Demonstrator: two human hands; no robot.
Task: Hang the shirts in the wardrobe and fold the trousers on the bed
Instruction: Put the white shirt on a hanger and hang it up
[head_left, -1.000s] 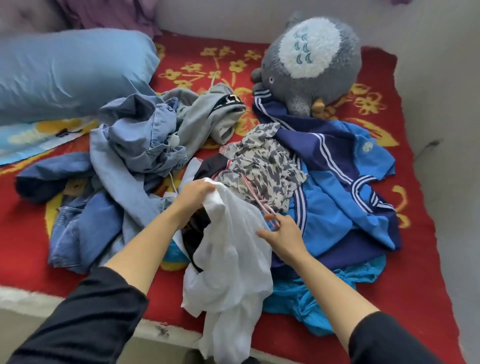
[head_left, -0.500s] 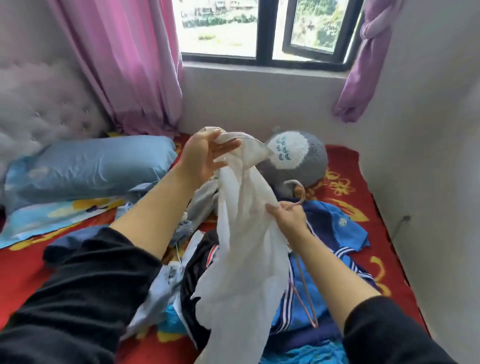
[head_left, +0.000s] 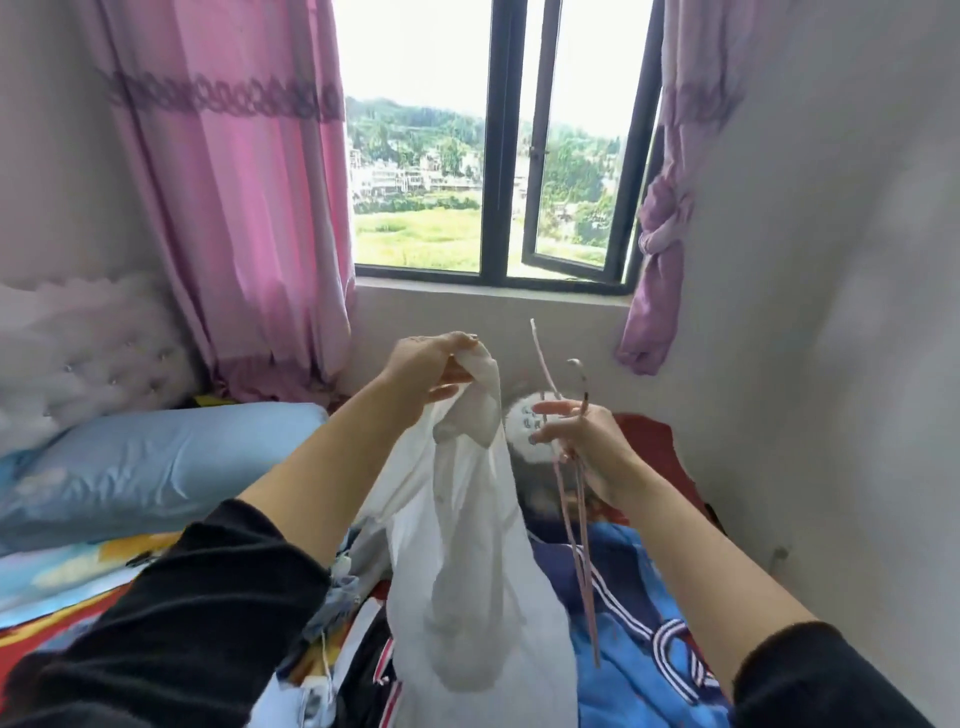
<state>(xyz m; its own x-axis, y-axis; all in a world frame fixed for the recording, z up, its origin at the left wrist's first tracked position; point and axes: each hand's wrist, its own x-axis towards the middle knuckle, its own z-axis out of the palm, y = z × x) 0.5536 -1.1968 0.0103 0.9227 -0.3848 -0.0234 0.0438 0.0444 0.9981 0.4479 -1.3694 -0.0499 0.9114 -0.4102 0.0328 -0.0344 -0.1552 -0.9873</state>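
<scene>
My left hand (head_left: 434, 366) grips the top of a white shirt (head_left: 467, 545), which hangs down in front of me over the bed. To its right, my right hand (head_left: 582, 444) holds a thin pink wire hanger (head_left: 574, 519) upright, its hook above my fingers and its body dangling below. Hanger and shirt are apart. Below lie a blue and navy striped garment (head_left: 649, 623) and, at the lower left, bits of denim (head_left: 332, 603). The wardrobe is out of view.
A blue pillow (head_left: 156, 467) lies at the left against a tufted headboard (head_left: 78, 353). A grey and white plush toy (head_left: 524, 421) sits behind my hands. Pink curtains (head_left: 234, 208) flank a window (head_left: 493, 156); a wall (head_left: 831, 312) runs along the right of the red bedcover (head_left: 654, 441).
Both hands have risen from the clothes pile. The left has lifted the white shirt clear of the bed, and the right has raised the hanger upright beside it. My view has tilted up to the window.
</scene>
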